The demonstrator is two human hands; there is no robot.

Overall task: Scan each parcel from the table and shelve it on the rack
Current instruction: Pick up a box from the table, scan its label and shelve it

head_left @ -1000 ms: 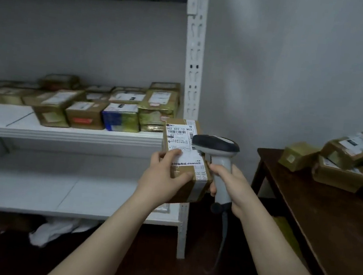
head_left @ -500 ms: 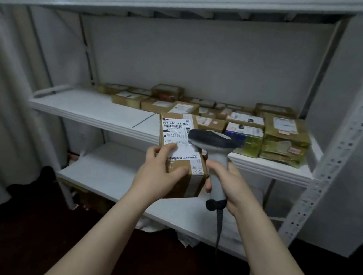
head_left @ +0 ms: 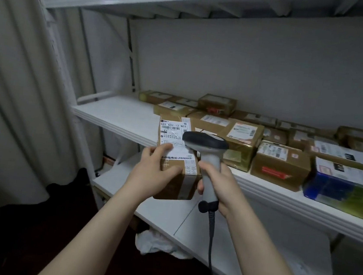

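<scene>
- L hand grips a brown parcel from its left side, fingers curled onto the labelled face.
- Parcel is held in the air, near side of the rack, level w/ the mid shelf edge and above the lower shelf. Not resting on either.
- White label faces up and toward the person. Barcode visible, top line reads "502 602-12 N03".
- R hand is wrapped tight round the pale handle of a scanner. Its dark head sits just right of the parcel, overlapping the label's right edge. Can't tell if they touch.
- Cable hangs from the handle base, straight down past the lower shelf.
- Mid shelf, centre to right: approx. a dozen shelved parcels packed close, incl. a brown box w/ red sticker and a blue box at the near right.
- Left part of mid shelf is bare white board.
- Crumpled white sheet on the floor under the lower shelf.
- Pale curtain hangs at far left, beside the rack upright.
</scene>
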